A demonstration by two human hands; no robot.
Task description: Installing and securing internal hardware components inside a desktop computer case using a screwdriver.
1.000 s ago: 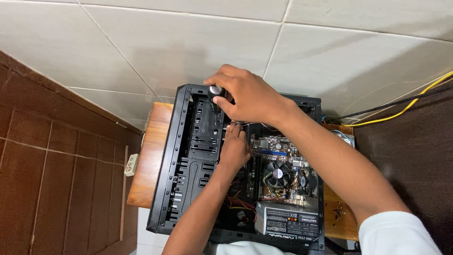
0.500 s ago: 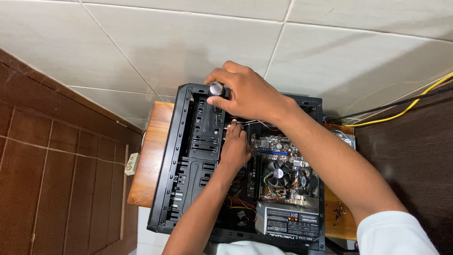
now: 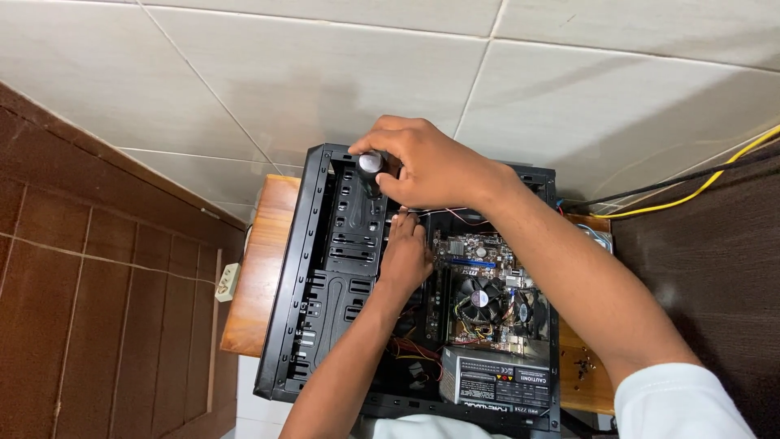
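Note:
An open black computer case (image 3: 302,268) lies on its side on a small wooden table (image 3: 262,268). Inside I see the motherboard (image 3: 479,284) with its round cooler fan and a grey power supply (image 3: 496,382) at the near end. My right hand (image 3: 426,162) grips the black handle of a screwdriver (image 3: 370,169) above the drive bays, its shaft pointing down into the case. My left hand (image 3: 404,254) reaches inside next to the drive cage, fingers pinched near the screwdriver tip; what they hold is hidden.
White floor tiles lie beyond the table, brown tiles (image 3: 89,309) to the left. A white wall socket (image 3: 227,281) sits left of the table. Yellow and black cables (image 3: 691,187) run off to the right. Red and yellow wires lie inside the case.
My right hand has turned slightly on the screwdriver handle. The left hand and the case stay where they were.

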